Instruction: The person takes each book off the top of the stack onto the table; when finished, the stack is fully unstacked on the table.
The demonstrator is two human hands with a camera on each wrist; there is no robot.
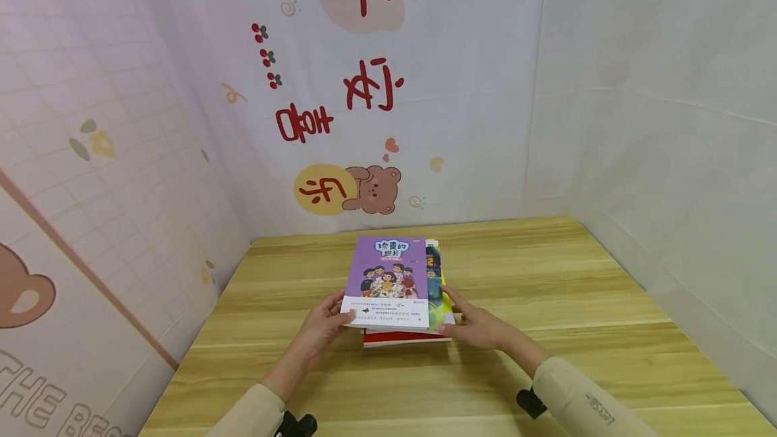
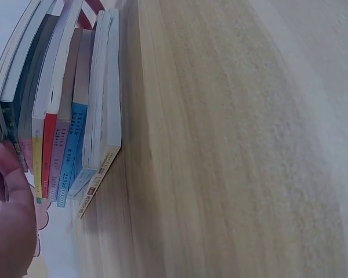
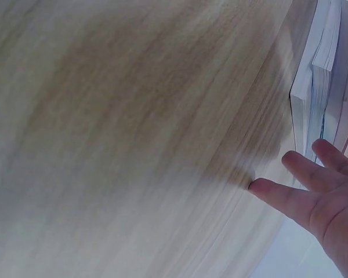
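A stack of several books stands on the wooden table, topped by a purple picture book [image 1: 386, 275] with a white band along its near end. Beneath it a blue-green book [image 1: 434, 288] sticks out to the right, and a red book [image 1: 400, 338] shows lower at the near end. My left hand [image 1: 326, 324] grips the purple book's near left corner, thumb on the cover and fingers at its side. At the stack's right side, my right hand [image 1: 476, 326] rests with fingers spread and fairly straight, seen beside the page edges [image 3: 318, 87] in the right wrist view.
The wooden table [image 1: 522, 369] extends around the stack. Behind it hangs a white cloth wall [image 1: 473, 86] with red characters and a printed bear; more cloth walls flank the left and right. Coloured spines [image 2: 72, 150] face left in the left wrist view.
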